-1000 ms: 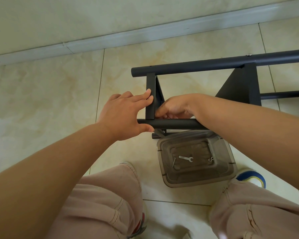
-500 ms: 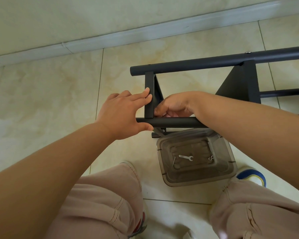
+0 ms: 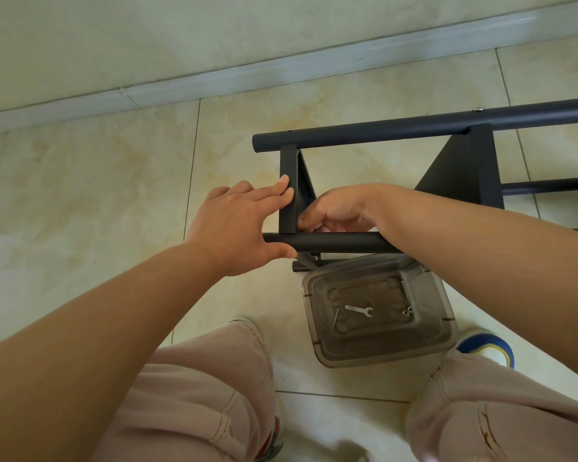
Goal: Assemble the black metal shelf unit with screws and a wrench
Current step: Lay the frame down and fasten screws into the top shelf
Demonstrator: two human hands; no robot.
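Note:
The black metal shelf frame [image 3: 414,126] lies on its side on the tiled floor. At its left end a flat crosspiece [image 3: 288,181] joins the far tube to the near tube [image 3: 341,242]. My left hand [image 3: 241,225] braces this corner, with straight fingers pressed on the crosspiece and the thumb under the near tube's end. My right hand [image 3: 337,211] reaches over the near tube. Its fingertips are curled together at the inner face of the crosspiece, and what they pinch is hidden. A small silver wrench [image 3: 359,310] lies in a clear plastic box [image 3: 436,328].
The box stands on the floor between my knees, under the near tube, and also holds a loose screw [image 3: 337,317] and small nuts [image 3: 407,310]. A second triangular bracket [image 3: 461,171] stands further right. The wall skirting [image 3: 214,81] runs behind the frame.
Both hands stay at the same corner of the frame; only the view has shifted slightly.

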